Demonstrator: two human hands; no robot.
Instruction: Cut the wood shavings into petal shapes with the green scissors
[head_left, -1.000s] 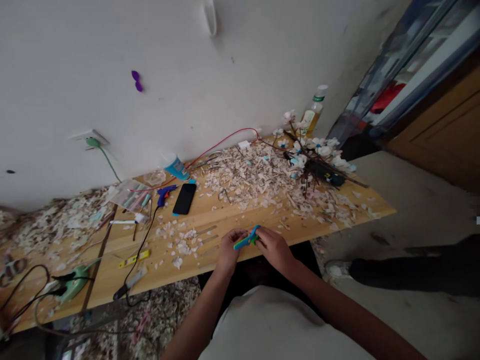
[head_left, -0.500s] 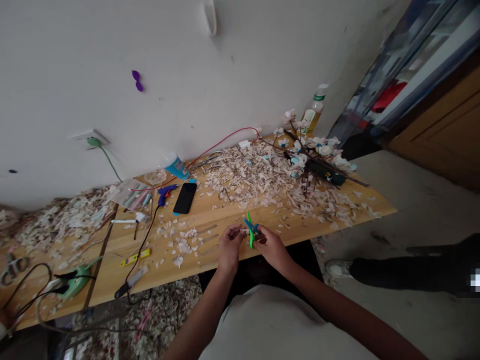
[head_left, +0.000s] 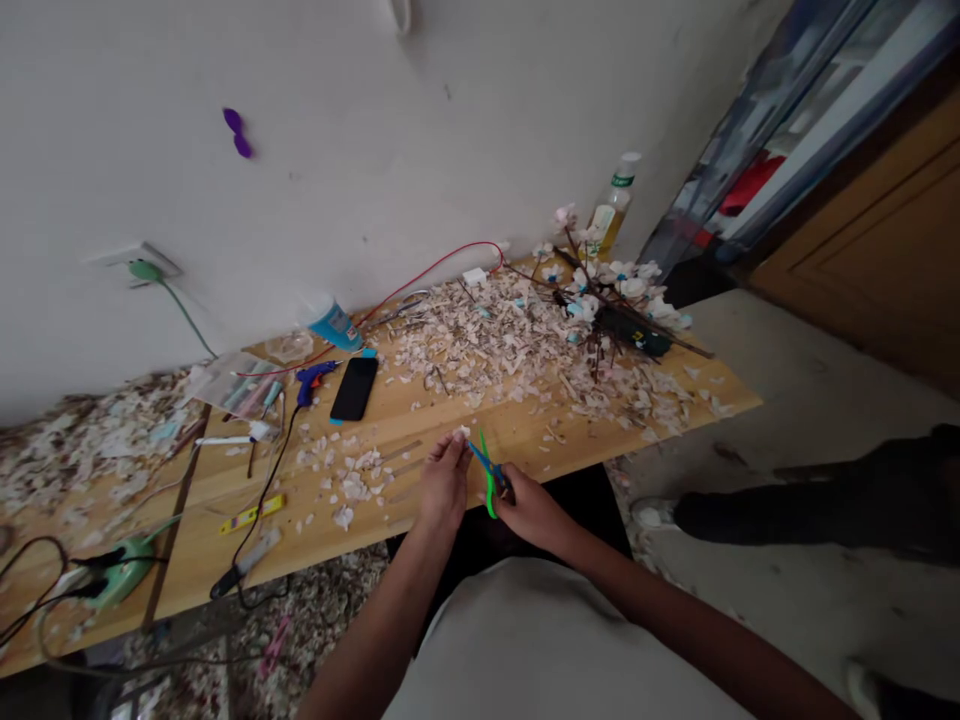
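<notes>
In my right hand (head_left: pixel 525 508) is a pair of scissors (head_left: pixel 490 474) with one blue and one green half, its blades spread apart. My left hand (head_left: pixel 444 480) pinches a small pale piece, like a petal or shell flake (head_left: pixel 464 432), between thumb and fingertips. The blue blade's tip comes close to those fingertips; whether it touches the piece I cannot tell. Both hands are above the front edge of the wooden table (head_left: pixel 420 415). Loose pale flakes (head_left: pixel 356 487) lie to the left of my left hand.
A heap of pale scraps (head_left: pixel 487 330) covers the back of the table. Branches with white flowers (head_left: pixel 600 300) and a bottle (head_left: pixel 611 205) stand at right. Leftward lie a phone (head_left: pixel 354 389), a glue gun (head_left: pixel 311 382), a blue cup (head_left: pixel 335 326) and a yellow cutter (head_left: pixel 253 513). Another person's leg (head_left: pixel 750 505) shows right.
My left hand has raised the pale piece to its fingertips, and the scissors have turned with their blades pointing up and left. The whole view has shifted slightly.
</notes>
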